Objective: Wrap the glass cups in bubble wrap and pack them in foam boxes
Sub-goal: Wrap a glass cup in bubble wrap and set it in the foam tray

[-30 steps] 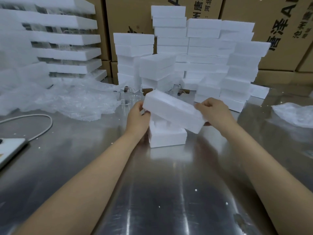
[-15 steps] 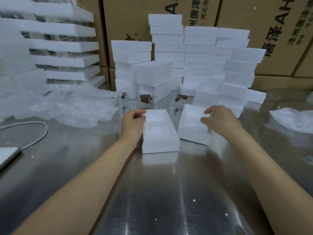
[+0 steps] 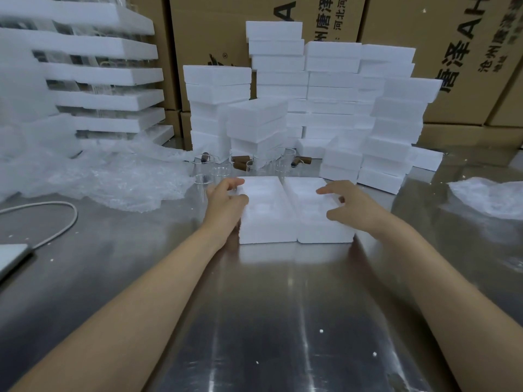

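Well, the steel table (image 3: 283,321) fills most of what I can see, with cartons (image 3: 209,29) along the back and stacks of foam boxes (image 3: 334,89) in front of them. A loose heap of bubble wrap (image 3: 113,176) lies well off to the left.

Mid-table, the left foam half (image 3: 268,222) and the right foam half (image 3: 314,224) sit touching side by side. The left hand (image 3: 226,205) grips the outer wall of its half, thumb on the rim. The right hand (image 3: 351,207) rests on the other half with fingers spread and loosely bent, pinching nothing. The glass cups (image 3: 280,162) stand bare just behind the halves' far ends.

The risk, I'd say, is a forward shove. Foam this light would likely slide easily on slick steel, and it would bump the unwrapped glass. A knock to the uneven stacks could also drop boxes onto the cups.

Both halves lie flat, hollows up, their long axes running away from the person toward the stacks. The cups stand upright, mouths up, with wooden handles sticking out sideways.
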Motion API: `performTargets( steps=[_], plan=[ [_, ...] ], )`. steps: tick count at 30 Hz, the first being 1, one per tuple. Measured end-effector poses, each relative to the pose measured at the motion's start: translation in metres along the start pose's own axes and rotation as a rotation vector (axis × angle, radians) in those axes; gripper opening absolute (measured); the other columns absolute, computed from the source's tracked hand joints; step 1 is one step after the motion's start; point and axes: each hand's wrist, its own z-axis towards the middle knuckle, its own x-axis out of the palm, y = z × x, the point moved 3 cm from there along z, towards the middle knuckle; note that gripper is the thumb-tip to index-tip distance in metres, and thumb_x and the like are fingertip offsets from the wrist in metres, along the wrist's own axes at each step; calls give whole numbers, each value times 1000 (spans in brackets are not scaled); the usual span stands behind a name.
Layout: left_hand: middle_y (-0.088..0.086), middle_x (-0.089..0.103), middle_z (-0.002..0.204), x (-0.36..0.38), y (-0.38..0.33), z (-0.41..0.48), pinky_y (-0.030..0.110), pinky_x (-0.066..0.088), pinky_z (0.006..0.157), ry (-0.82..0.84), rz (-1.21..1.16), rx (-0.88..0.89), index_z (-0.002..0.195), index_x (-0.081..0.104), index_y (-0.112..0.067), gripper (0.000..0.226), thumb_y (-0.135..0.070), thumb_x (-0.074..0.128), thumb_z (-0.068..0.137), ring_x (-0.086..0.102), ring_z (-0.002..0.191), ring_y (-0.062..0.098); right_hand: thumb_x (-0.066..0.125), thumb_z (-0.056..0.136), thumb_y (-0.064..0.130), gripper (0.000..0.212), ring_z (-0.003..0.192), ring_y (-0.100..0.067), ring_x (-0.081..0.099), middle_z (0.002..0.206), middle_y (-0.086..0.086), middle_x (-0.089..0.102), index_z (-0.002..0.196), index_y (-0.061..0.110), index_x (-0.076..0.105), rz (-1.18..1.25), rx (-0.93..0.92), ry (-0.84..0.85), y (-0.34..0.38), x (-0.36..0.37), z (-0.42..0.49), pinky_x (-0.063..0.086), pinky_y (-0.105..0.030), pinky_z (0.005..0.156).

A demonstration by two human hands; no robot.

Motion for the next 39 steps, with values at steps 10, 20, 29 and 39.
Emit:
performTargets(
  steps=[10, 20, 29, 39],
  plan=[
    [-11, 55, 97, -13, -1, 8, 19, 41, 67, 86, 27, -83, 101, 61, -25, 22, -9, 56, 86, 54, 79, 6, 57, 90, 14, 46, 114, -2, 35, 135, 8, 38, 132, 32, 50, 134, -78, -41, 1, 21, 8, 28, -20, 93],
    [-1, 49, 71, -34, 6, 19, 28, 35, 52, -149, -156, -92, 92, 55, -18, 7, -24, 51, 90, 44, 58, 13, 42, 93, 5, 33, 73, -19, 60, 121, -13, 53, 120, 11, 59, 325, 79, -487, -25, 27, 59, 51, -27, 56],
    [-7, 56, 82, -23, 9, 23, 23, 40, 66, -127, -77, 3, 101, 66, -15, 19, -13, 50, 91, 51, 72, 9, 58, 91, 0, 51, 126, -35, 44, 136, -24, 47, 139, -1, 42, -164, -238, -234, -16, 34, 119, 30, -27, 102],
    [0, 59, 90, -20, 6, 19, 38, 47, 82, -86, -53, -16, 94, 66, -19, 16, -15, 51, 91, 55, 86, 20, 62, 87, 0, 18, 91, -23, 60, 101, -20, 64, 105, 0, 60, 83, -168, -402, -19, 29, 106, 46, -28, 85]
  ],
)
